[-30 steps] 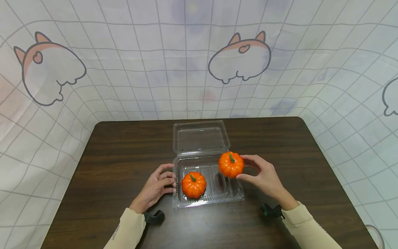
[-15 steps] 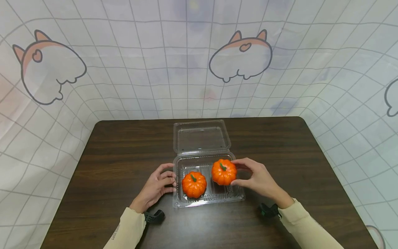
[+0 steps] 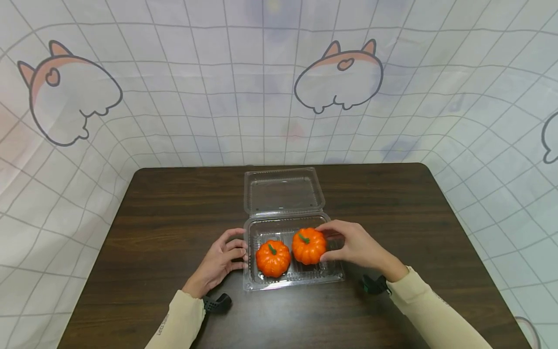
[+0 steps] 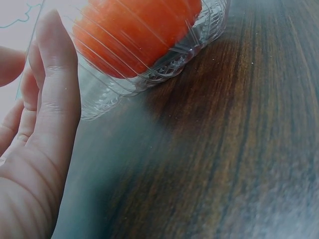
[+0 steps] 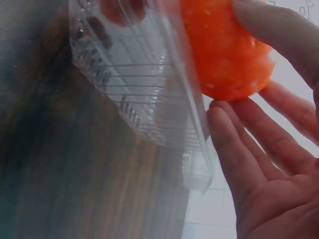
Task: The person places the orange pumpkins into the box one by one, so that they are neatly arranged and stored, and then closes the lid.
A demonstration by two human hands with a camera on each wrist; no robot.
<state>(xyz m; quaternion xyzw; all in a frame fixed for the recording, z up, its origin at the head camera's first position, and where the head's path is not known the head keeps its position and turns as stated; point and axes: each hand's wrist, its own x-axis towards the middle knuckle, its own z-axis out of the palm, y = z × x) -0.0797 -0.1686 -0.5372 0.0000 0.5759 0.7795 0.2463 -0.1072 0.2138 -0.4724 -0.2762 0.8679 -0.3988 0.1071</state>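
Observation:
A clear plastic clamshell container (image 3: 305,280) lies on the table with its lid (image 3: 283,191) folded back. One small orange pumpkin (image 3: 272,259) with a green stem sits in the left half of the base. My right hand (image 3: 362,247) pinches a second pumpkin (image 3: 308,246) between thumb and fingers, over the right half. In the right wrist view this held pumpkin (image 5: 227,55) shows above the container's rim. At the container's left side, the fingers of my left hand (image 3: 218,266) rest against the edge, loosely bent. The left wrist view shows the left thumb beside the clear wall.
The dark wood-grain table (image 3: 174,203) extends on both sides of the container. A white grid-patterned curtain (image 3: 196,97) with cartoon animal drawings hangs behind and around it. Dark straps (image 3: 218,303) are worn at both wrists.
My right hand has brought its pumpkin leftward and down, from above the container's right edge to beside the other pumpkin. The left hand stays at the container's left edge.

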